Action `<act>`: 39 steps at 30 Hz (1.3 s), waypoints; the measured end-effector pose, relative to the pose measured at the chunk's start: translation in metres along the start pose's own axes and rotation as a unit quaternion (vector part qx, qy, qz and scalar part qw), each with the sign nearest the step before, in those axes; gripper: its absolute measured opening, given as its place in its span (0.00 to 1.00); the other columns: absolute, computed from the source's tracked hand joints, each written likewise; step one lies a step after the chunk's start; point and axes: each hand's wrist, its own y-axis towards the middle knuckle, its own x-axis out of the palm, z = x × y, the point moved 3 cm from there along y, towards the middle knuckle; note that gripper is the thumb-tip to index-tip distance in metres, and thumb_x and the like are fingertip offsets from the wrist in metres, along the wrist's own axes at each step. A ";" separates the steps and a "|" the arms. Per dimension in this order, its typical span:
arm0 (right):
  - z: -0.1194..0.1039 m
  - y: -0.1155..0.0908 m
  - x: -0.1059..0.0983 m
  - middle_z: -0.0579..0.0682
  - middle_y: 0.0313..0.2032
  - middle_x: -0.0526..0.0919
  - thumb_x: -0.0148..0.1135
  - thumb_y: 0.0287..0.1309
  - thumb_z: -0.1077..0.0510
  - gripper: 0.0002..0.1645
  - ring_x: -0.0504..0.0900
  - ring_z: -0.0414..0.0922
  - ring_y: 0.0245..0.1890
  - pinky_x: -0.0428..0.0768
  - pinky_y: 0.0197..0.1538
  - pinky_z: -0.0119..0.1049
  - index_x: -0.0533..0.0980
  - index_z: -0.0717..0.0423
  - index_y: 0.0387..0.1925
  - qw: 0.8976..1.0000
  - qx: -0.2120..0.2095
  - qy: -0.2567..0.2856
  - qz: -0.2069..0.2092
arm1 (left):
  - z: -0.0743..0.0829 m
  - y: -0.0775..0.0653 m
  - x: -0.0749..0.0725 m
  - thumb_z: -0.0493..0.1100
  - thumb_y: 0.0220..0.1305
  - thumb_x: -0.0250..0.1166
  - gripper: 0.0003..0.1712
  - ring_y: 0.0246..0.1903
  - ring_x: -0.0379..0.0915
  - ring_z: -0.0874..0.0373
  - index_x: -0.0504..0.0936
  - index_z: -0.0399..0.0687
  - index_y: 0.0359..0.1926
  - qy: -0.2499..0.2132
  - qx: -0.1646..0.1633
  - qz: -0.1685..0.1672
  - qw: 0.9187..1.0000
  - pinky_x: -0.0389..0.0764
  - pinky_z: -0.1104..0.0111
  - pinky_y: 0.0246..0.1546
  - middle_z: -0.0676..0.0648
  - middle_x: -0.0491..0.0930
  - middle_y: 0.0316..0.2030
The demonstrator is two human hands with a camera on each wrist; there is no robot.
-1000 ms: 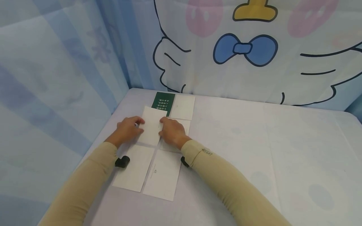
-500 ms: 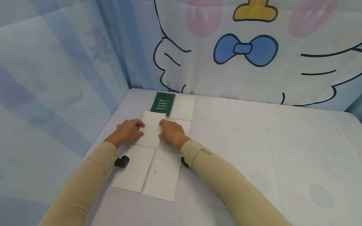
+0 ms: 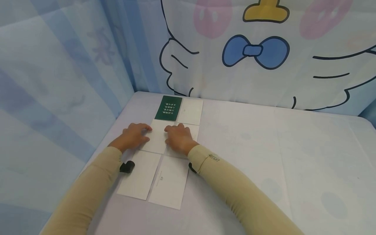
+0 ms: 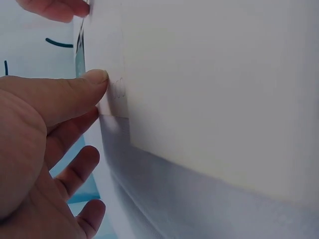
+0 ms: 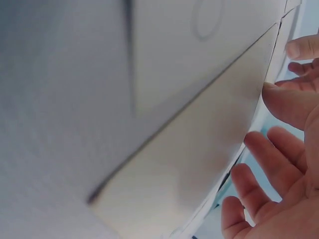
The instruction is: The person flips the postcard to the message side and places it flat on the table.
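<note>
A white card point(image 3: 158, 140) lies in the left column of cards, between my two hands. My left hand point(image 3: 133, 136) touches its left edge, thumb and forefinger spread apart. In the left wrist view, the left thumb point(image 4: 92, 79) rests on a card while the other fingers are loosely bent. My right hand point(image 3: 179, 138) lies over the neighbouring white card point(image 3: 194, 130), covering much of it, its fingertips at the middle-left card's right edge. Relaxed right fingers point(image 5: 269, 154) show in the right wrist view. Just beyond lies a green card point(image 3: 168, 108) with white writing.
Another white card point(image 3: 190, 111) sits right of the green one. Nearer me lie a plain white card point(image 3: 139, 174) and one with small print point(image 3: 168, 182). All rest on a white tablecloth point(image 3: 249, 156); a patterned curtain point(image 3: 205, 71) hangs behind and another at left.
The middle-left white card has slid toward me and come down flat, so the whole green card shows. My hands have loosened at its edges and barely shifted.
</note>
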 end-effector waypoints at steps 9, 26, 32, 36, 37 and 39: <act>-0.001 -0.002 0.000 0.47 0.56 0.82 0.60 0.69 0.50 0.26 0.69 0.49 0.50 0.70 0.55 0.47 0.73 0.46 0.67 1.000 -0.002 -0.009 -0.013 | 0.001 0.000 -0.001 0.42 0.67 0.66 0.26 0.61 0.60 0.37 0.75 0.44 0.64 0.023 -0.004 -0.003 1.000 0.57 0.38 0.61 0.35 0.68 0.67; -0.003 -0.001 0.000 0.47 0.57 0.81 0.60 0.70 0.49 0.26 0.70 0.50 0.50 0.71 0.55 0.47 0.72 0.48 0.67 0.999 -0.005 -0.032 -0.029 | 0.007 -0.001 -0.003 0.41 0.67 0.66 0.25 0.62 0.61 0.37 0.75 0.42 0.64 0.031 0.003 -0.010 0.999 0.57 0.38 0.60 0.35 0.68 0.68; -0.003 -0.003 0.002 0.48 0.57 0.81 0.58 0.71 0.50 0.26 0.70 0.49 0.49 0.71 0.55 0.47 0.71 0.48 0.67 0.999 -0.009 -0.033 -0.029 | 0.007 0.001 -0.004 0.41 0.67 0.66 0.26 0.62 0.61 0.38 0.75 0.43 0.65 0.039 -0.002 -0.019 0.999 0.56 0.37 0.62 0.35 0.68 0.68; -0.002 -0.003 0.003 0.48 0.57 0.81 0.56 0.72 0.50 0.25 0.70 0.49 0.48 0.71 0.55 0.47 0.72 0.49 0.67 0.999 -0.016 -0.038 -0.027 | 0.008 0.003 -0.004 0.41 0.67 0.67 0.26 0.62 0.60 0.38 0.75 0.43 0.64 0.046 -0.001 -0.018 0.999 0.55 0.37 0.62 0.35 0.69 0.67; -0.001 -0.003 0.003 0.48 0.57 0.81 0.57 0.72 0.49 0.25 0.70 0.49 0.48 0.71 0.55 0.47 0.72 0.49 0.67 0.999 -0.017 -0.038 -0.026 | 0.009 0.003 -0.004 0.40 0.66 0.67 0.26 0.63 0.61 0.38 0.75 0.43 0.64 0.047 -0.001 -0.018 0.999 0.55 0.37 0.62 0.35 0.69 0.67; 0.000 -0.003 0.003 0.48 0.56 0.81 0.57 0.71 0.49 0.25 0.70 0.48 0.48 0.70 0.54 0.46 0.72 0.48 0.66 0.999 -0.017 -0.043 -0.026 | 0.010 0.003 -0.004 0.41 0.66 0.67 0.26 0.62 0.61 0.38 0.75 0.43 0.64 0.047 -0.002 -0.019 0.999 0.55 0.38 0.62 0.35 0.69 0.67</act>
